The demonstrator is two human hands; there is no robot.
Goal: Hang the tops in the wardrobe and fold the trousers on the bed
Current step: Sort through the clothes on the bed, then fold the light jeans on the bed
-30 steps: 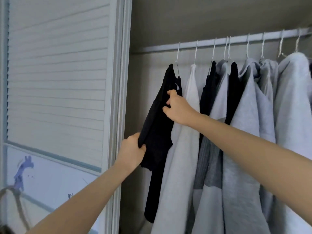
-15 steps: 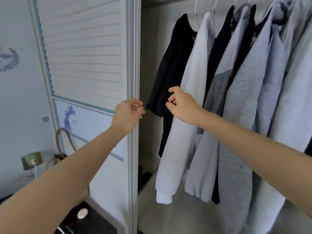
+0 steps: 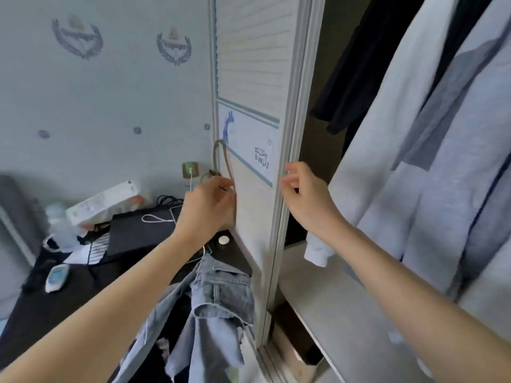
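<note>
Head view, only one there is. Left hand (image 3: 206, 207) is out in front of the closed wardrobe door (image 3: 254, 64), fingers curled; whether it grips the tan strap (image 3: 221, 158) hanging just beyond it or the white hanger wire below, cannot tell, the fingertips are hidden. Right hand (image 3: 302, 197) hovers at the door's edge, fingers loosely bent, holding nothing, not clearly touching the frame.

Task thing next up, by my read: the denim top (image 3: 218, 305). It hangs directly under the left wrist, on the near side of the hand, long axis running straight down, its thin white hanger hook (image 3: 204, 251) rising toward the left forearm. Left hand is much the nearer; the right is across the door edge, toward the open side.

Hung tops (image 3: 414, 161) sit right of the right hand, inside the wardrobe: dark one nearest the door, pale grey ones behind. Rail is out of frame, somewhere above.

The lift probably goes up and rightward, past the door edge. Risk: denim snagging on that edge.

Dark surface (image 3: 69, 313) left of and below the left hand carries clutter. No trousers or bed in view.
</note>
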